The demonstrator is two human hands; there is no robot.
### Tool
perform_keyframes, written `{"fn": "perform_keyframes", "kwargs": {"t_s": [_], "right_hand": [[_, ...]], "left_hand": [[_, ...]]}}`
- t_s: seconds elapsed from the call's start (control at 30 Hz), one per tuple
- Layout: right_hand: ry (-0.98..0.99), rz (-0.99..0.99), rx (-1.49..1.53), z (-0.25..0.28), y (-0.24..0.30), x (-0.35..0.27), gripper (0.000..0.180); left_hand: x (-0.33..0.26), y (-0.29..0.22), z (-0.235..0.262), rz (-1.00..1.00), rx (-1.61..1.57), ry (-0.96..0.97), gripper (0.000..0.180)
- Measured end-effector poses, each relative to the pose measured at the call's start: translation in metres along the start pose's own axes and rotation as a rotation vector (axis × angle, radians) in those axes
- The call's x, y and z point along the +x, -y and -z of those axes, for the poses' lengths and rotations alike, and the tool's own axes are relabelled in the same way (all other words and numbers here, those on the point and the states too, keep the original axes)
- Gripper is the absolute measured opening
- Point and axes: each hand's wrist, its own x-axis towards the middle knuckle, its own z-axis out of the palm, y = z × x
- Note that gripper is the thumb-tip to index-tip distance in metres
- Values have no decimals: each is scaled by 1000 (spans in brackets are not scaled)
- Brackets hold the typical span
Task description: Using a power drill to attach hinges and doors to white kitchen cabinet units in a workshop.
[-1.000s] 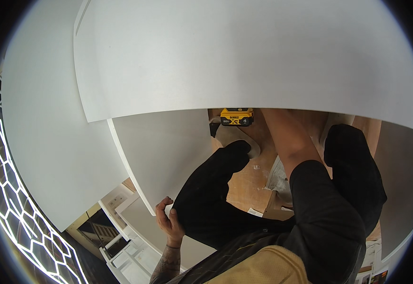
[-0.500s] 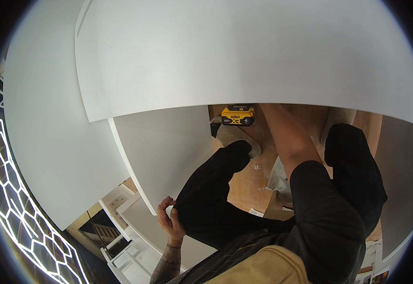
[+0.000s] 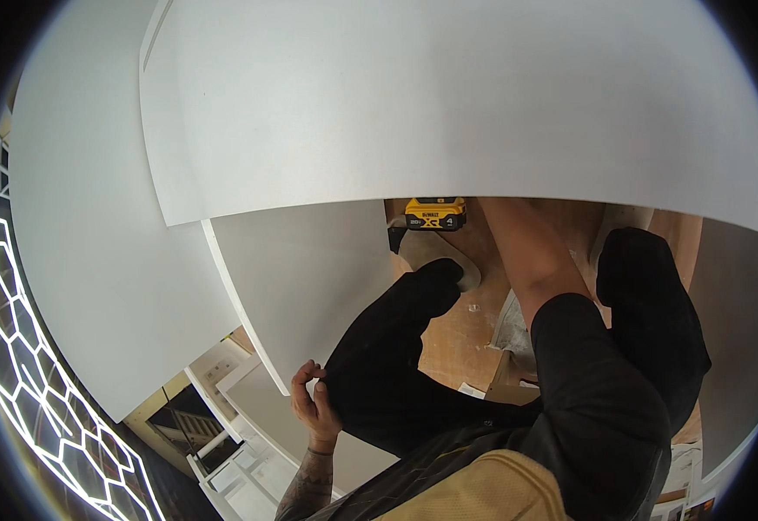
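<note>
Starting at the left: a big white panel (image 3: 109, 260) fills that side, and past its lower edge there's a glowing hexagon-pattern strip (image 3: 14, 365) and some white furniture parts (image 3: 240, 451) on the floor below. Next over, the left hand (image 3: 314, 404) is down low with its fingers curled together, pinched on the lower edge of a smaller white panel (image 3: 309, 278) that stands upright beside the dark trouser leg (image 3: 396, 347). So that panel looks held in position, but I can't see any screw or fastener in it, so I'd guess the joining part isn't done yet.

Across the top, a 2nd large white board (image 3: 448, 104) hangs over everything and hides whatever is behind it. Peeking out under its edge is a yellow-and-black drill battery (image 3: 434, 214); the rest of the tool is hidden. Just right of that, the right forearm (image 3: 526, 252) runs up under the board, so the right hand is out of sight and I can't tell what its fingers are doing or whether they're on the drill. Wooden floor (image 3: 466, 330) with bits of debris shows between the legs. Far right is another pale panel (image 3: 735, 347), cut off by the lens rim.
</note>
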Motion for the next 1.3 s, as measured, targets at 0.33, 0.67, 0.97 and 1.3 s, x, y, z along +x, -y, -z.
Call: {"fn": "perform_keyframes", "kwargs": {"t_s": [0.33,0.67,0.97,1.3], "right_hand": [[-5,1,2,-6,-4,4,21],[-14,14,-13,-15,-9,13,21],[-11,7,-5,-24,-12,10,21],[-29,-83,-33,-17,-17,12,21]], "left_hand": [[1,0,-1,-20,-14,-19,37],[1,5,3,-15,-2,-14,37],[7,2,8,-27,21,-12,35],[37,-16,11,33,59,97,33]]}}
